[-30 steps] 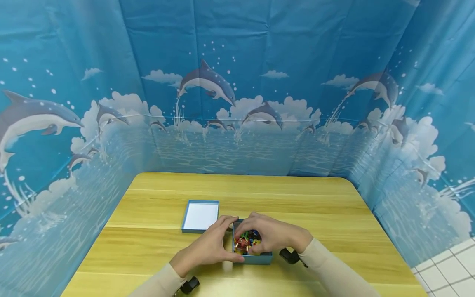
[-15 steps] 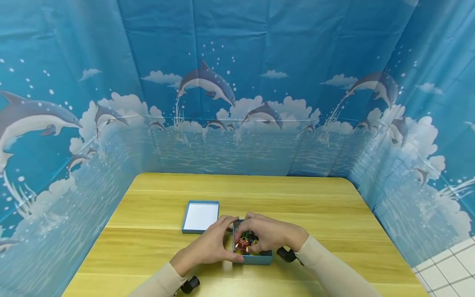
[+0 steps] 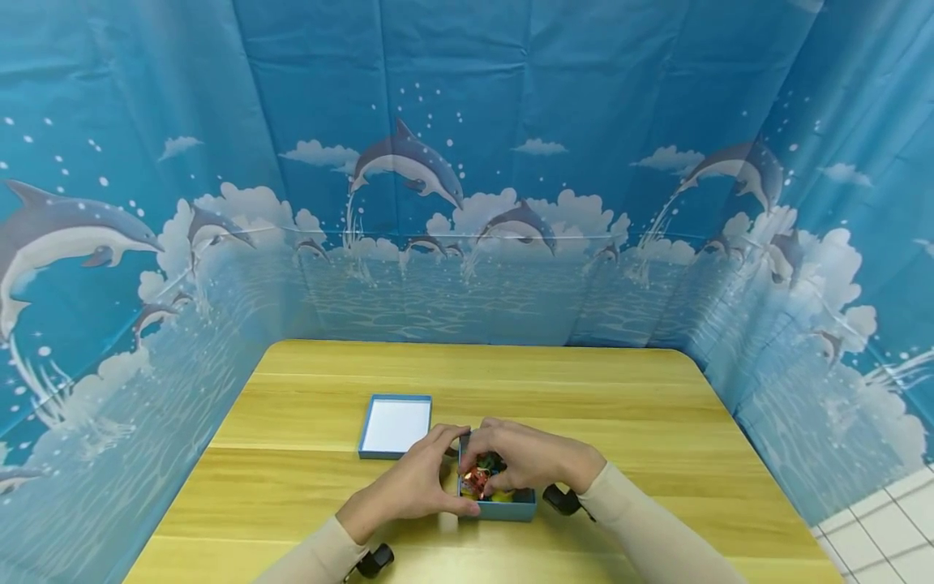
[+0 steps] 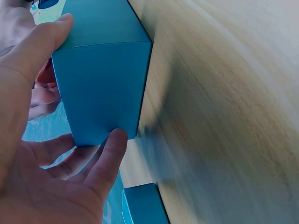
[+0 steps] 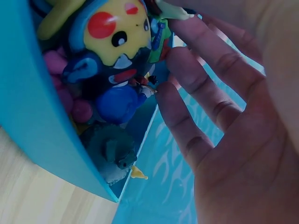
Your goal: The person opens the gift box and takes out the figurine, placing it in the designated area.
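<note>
A blue open-topped box [image 3: 505, 511] full of small toy figures stands near the middle front of the table. My left hand [image 3: 409, 488] grips its left side, thumb [image 4: 56, 30] at the near corner and fingers spread along the far part. Inside the box, my right hand [image 3: 536, 456] pinches a shiny red toy figure [image 3: 477, 481] between thumb and fingers. The right wrist view shows a yellow-faced figure with red cheeks [image 5: 120, 37], a blue round toy [image 5: 114, 105], pink pieces [image 5: 70, 93] and a dark grey-green toy [image 5: 110, 149] in the box.
Behind my left hand, a shallow blue lid [image 3: 396, 426] lies with its white inside facing up. The wooden table [image 3: 584, 389] is bounded by blue dolphin-print curtains [image 3: 467, 292] at the back and sides.
Within the box, my right hand has shifted slightly left, and the red toy figure has tilted under its fingers. The left hand and the lid stay in place.
</note>
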Demonstrator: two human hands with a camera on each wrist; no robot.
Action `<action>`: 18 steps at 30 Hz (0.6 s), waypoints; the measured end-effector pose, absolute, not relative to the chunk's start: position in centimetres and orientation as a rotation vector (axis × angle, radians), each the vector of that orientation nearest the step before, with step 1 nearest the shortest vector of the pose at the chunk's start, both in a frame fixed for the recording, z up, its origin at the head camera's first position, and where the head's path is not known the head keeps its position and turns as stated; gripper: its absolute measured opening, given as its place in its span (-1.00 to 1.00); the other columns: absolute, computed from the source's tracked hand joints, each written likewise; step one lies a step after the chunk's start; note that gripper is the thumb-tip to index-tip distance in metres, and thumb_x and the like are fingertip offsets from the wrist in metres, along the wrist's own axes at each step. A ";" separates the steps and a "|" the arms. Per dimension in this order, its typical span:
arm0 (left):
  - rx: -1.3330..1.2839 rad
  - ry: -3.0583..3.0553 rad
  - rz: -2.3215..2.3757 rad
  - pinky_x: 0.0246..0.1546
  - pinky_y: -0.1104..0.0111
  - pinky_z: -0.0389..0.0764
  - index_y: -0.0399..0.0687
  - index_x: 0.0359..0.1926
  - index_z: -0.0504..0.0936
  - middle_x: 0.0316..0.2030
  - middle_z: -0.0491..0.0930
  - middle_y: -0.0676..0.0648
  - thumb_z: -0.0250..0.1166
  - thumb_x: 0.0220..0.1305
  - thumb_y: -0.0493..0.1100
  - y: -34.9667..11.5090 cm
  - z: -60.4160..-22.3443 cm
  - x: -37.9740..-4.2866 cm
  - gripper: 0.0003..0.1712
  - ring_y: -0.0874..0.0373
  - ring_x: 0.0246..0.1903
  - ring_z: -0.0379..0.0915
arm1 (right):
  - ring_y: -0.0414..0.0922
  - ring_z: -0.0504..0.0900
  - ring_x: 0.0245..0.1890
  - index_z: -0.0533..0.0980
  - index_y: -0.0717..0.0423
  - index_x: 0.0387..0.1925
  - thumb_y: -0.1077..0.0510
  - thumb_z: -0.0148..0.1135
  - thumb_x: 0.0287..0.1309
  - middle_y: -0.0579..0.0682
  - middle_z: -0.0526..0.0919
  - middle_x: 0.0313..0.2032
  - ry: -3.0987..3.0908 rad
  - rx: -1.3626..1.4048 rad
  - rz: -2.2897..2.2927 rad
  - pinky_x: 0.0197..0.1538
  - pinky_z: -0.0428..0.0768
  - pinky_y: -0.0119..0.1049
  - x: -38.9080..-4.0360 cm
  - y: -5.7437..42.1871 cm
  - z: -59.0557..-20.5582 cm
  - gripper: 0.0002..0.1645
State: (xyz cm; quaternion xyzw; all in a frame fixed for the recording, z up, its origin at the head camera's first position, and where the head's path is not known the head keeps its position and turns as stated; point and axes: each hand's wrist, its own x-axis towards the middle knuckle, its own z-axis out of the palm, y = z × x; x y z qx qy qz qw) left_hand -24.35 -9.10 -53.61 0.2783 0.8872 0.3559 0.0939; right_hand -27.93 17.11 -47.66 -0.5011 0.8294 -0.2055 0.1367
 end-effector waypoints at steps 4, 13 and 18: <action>0.829 2.630 1.056 0.56 -0.21 0.64 -0.02 0.85 0.25 0.70 0.41 -0.10 0.68 0.28 0.50 -9.1 -53.5 -24.2 0.39 -0.17 0.62 0.49 | -0.21 0.65 0.12 0.81 -0.23 0.27 0.11 0.69 0.42 -0.35 0.82 0.15 2.394 -1.467 -0.611 0.28 0.74 -0.29 -28.0 17.2 -47.8 -0.55; 0.831 2.631 1.072 0.53 -0.19 0.66 0.03 0.84 0.26 0.69 0.42 -0.10 0.70 0.29 0.47 -9.1 -53.4 -24.0 0.36 -0.14 0.57 0.53 | -0.29 0.66 0.21 0.81 -0.23 0.29 0.12 0.67 0.45 -0.38 0.81 0.16 2.383 -1.450 -0.663 0.37 0.74 -0.21 -28.1 17.4 -47.9 -0.55; 0.833 2.629 1.080 0.49 -0.15 0.69 0.04 0.84 0.27 0.68 0.42 -0.11 0.69 0.30 0.47 -9.1 -53.4 -24.0 0.34 -0.11 0.53 0.56 | -0.29 0.68 0.24 0.81 -0.17 0.29 0.10 0.67 0.46 -0.33 0.82 0.18 2.385 -1.459 -0.691 0.39 0.76 -0.17 -28.1 17.5 -47.7 -0.56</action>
